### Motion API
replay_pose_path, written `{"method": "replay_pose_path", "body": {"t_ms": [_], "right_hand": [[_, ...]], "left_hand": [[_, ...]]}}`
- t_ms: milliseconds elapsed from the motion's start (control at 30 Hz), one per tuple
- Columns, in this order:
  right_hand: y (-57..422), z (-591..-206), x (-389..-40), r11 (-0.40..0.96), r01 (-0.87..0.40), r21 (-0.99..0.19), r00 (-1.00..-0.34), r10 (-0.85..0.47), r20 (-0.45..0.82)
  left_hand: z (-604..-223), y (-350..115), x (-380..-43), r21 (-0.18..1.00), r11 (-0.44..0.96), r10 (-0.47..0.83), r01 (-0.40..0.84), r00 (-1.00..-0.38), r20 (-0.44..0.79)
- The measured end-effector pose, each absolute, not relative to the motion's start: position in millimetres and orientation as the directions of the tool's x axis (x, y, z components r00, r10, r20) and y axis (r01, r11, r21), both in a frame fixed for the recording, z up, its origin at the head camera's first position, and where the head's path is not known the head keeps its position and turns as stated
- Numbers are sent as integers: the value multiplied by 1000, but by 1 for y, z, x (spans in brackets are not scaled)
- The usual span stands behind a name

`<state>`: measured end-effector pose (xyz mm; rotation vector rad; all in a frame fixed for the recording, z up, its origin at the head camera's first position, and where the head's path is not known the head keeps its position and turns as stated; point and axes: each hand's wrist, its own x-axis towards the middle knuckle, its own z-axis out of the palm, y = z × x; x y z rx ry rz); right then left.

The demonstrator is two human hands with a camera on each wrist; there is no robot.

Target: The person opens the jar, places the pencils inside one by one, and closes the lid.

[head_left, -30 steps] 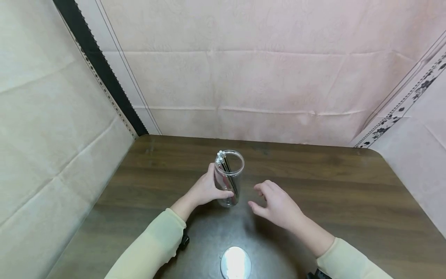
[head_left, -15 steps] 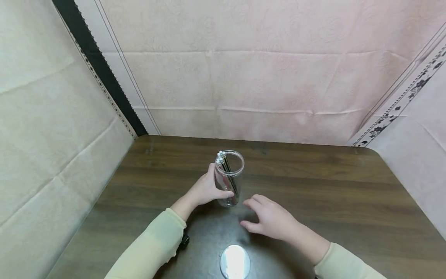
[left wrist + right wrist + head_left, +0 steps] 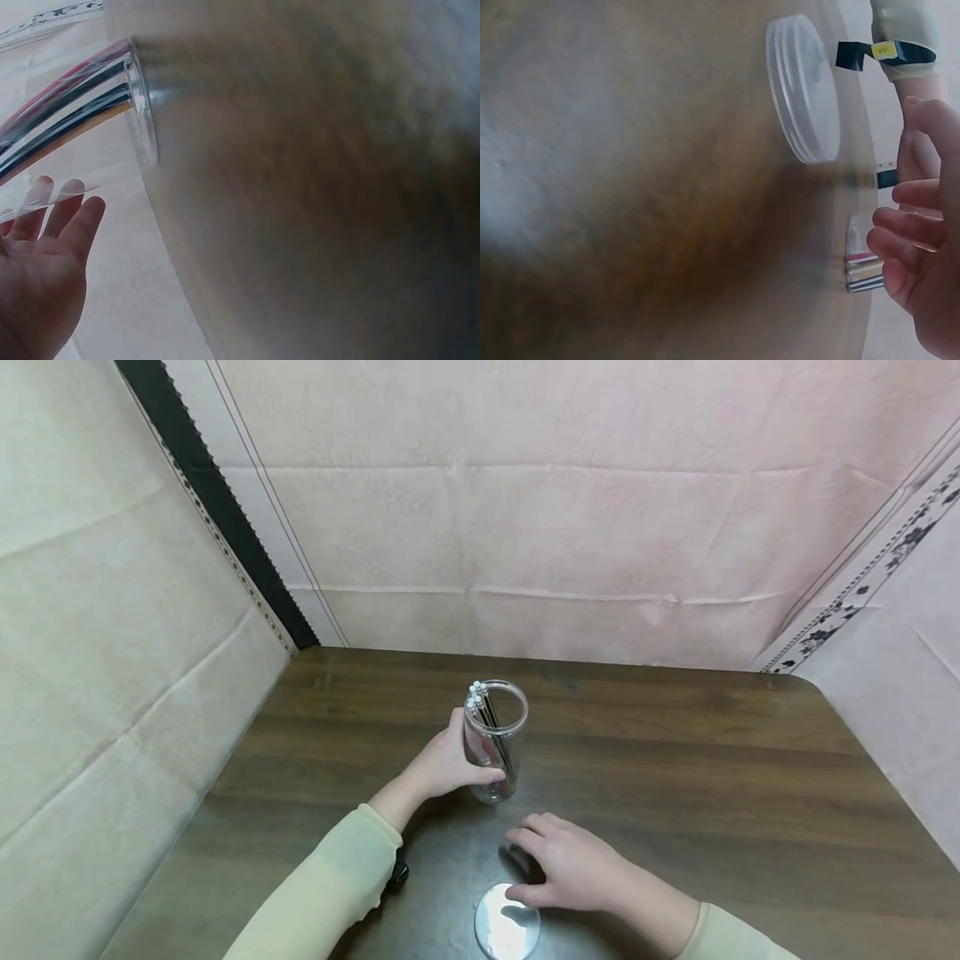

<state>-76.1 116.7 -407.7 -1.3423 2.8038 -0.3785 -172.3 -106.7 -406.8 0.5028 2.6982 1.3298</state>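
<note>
A tall clear jar (image 3: 514,739) stands upright on the table, with several slim coloured sticks (image 3: 487,714) with white knobs leaning inside it. My left hand (image 3: 446,764) grips it from the left, thumb across the near side. In the left wrist view the sticks show pink, dark, blue and orange through the clear wall. Nearer to me lies a round clear lid (image 3: 498,931), its stepped rim visible in the right wrist view. Over its far right edge hovers my right hand (image 3: 577,868), fingers loosely bent and holding nothing, the thumb overlapping the lid in the head view.
The brown wooden table (image 3: 712,793) reaches back to a pale cloth wall (image 3: 562,543). More cloth hangs at both sides. Dark straps sit on the wrists; a black one (image 3: 907,52) shows on the left wrist in the right wrist view.
My right hand has moved from beside the jar toward me and slightly left, arriving over the lid. The left hand and the jar stay in place.
</note>
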Motion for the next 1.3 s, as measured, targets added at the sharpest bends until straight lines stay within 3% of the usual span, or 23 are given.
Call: {"method": "replay_pose_path", "body": {"t_ms": [767,1300], "right_hand": [[110,-431,-54,560,-804,-202,-578,-815,40],[112,-443,-50,527,-830,-183,-551,-825,125]], "left_hand": [[-408,-107,-175,797,551,353,245,-935,44],[-409,-107,-175,788,571,346,230,-938,23]]}}
